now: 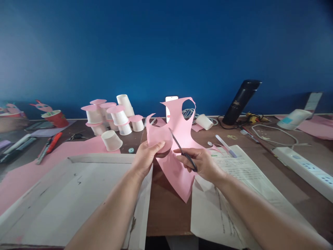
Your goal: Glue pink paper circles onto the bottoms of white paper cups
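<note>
My left hand [147,152] is closed on a sheet of pink paper [179,126], thumb on top of a rounded, partly cut piece. Large round openings are cut through the sheet, and its lower corner hangs down in a point. In my right hand [201,161] is a pair of dark-handled scissors [186,154], with the blades at the edge of the rounded piece. Behind and left of my hands stand several upturned white paper cups [120,118], stacked with pink paper discs between and on top of them. One loose cup [111,140] lies tilted nearer to me.
A shallow white tray [78,194] fills the front left, with a larger pink sheet [75,149] behind it. Printed papers [234,180], a marker [225,146] and a power strip [304,166] lie right. A black flask [240,102] leans against the blue wall.
</note>
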The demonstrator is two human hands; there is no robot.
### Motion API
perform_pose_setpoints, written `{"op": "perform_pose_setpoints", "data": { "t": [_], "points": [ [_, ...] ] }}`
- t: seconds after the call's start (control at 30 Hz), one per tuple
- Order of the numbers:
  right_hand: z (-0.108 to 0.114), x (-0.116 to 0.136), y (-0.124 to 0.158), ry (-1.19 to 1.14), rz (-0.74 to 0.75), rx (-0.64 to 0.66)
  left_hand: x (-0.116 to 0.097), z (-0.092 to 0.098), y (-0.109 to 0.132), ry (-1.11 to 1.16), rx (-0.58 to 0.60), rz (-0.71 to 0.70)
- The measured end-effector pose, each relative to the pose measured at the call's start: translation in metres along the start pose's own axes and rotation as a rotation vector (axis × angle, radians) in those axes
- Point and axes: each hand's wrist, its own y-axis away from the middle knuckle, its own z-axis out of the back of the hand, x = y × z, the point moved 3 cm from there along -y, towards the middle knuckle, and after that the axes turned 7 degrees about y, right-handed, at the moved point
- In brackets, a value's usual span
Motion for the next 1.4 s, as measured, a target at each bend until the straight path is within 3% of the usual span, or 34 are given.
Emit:
{"op": "perform_pose_setpoints", "data": {
  "t": [0.9,1.07,1.23,1.4],
  "points": [
    [0.0,0.005,0.003,0.034,-0.012,-0.014,-0.002,0.002,0.0,0.042,-0.037,0.005],
    [-0.002,0.01,0.002,0.042,-0.01,-0.041,0.004,0.0,-0.001,0.146,-0.063,-0.015],
    [-0.007,0.01,0.001,0.022,0.01,-0.051,0.011,-0.009,0.001,0.346,-0.011,0.066],
    [-0.012,0.008,0.001,0.021,0.02,-0.043,0.014,-0.015,0.004,0.389,-0.027,0.23]
  ]
}}
